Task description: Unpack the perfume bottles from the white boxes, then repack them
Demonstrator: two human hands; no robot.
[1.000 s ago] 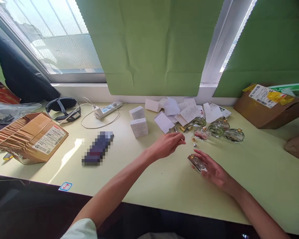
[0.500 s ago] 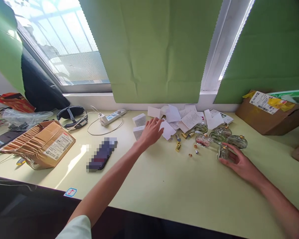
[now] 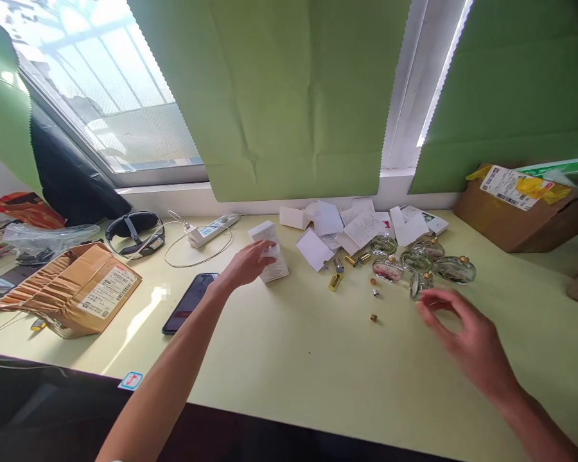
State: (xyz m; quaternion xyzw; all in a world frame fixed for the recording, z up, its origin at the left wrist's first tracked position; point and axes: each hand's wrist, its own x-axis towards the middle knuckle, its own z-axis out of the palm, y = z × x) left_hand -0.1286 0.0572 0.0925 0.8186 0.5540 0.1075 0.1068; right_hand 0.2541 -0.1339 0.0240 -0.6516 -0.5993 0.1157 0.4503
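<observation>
While left hand [image 3: 247, 264] grips white box [image 3: 274, 264], green desk [image 3: 318, 359] cluttered, seemingly sunlit.

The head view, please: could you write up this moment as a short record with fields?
left hand: grips the nearer small white box
right hand: open, blurred, above the table, touching nothing
nearest to right hand: small glass bottle, upright
behind it: row of round glass bottles
loose parts: gold caps between the hands
paper: white leaflets by the window sill
left side: phone, cardboard box
</observation>
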